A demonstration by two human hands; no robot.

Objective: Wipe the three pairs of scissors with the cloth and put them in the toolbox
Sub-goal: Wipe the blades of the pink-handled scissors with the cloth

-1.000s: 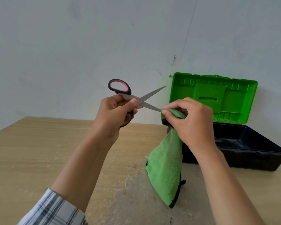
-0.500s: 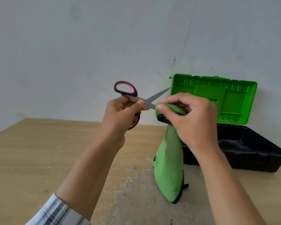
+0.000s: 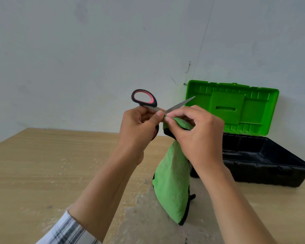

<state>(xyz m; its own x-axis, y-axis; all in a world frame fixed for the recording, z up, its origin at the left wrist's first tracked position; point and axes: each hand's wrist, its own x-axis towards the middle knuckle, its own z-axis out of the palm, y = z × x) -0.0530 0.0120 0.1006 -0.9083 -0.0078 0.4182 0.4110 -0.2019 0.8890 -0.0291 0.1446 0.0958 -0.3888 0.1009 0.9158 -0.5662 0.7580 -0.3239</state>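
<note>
Left hand: the left hand [image 3: 139,127] grips the scissors [image 3: 144,99] at the lower handle, with the thumb pressed near the joint of the blades. The scissors are in the air, above the tabletop [image 3: 42,164].
Right hand: the right hand [image 3: 199,138] pinches a fold of the green cloth [image 3: 173,182] around the lower blade, its fingertips just beside the left thumb.
Scissors: open; the free blade points up and away over the right hand.
Change: one second ago the right hand pinched the cloth near the far end of the lower blade. Now it has slid up to the joint, and both hands are a little higher.
Meaning: I judge that one stroke along this blade is finished; the other blade probably still needs wiping.
Toolbox: the toolbox [image 3: 271,161] stands open behind the right hand. Whether other scissors lie inside, I cannot tell.
</note>
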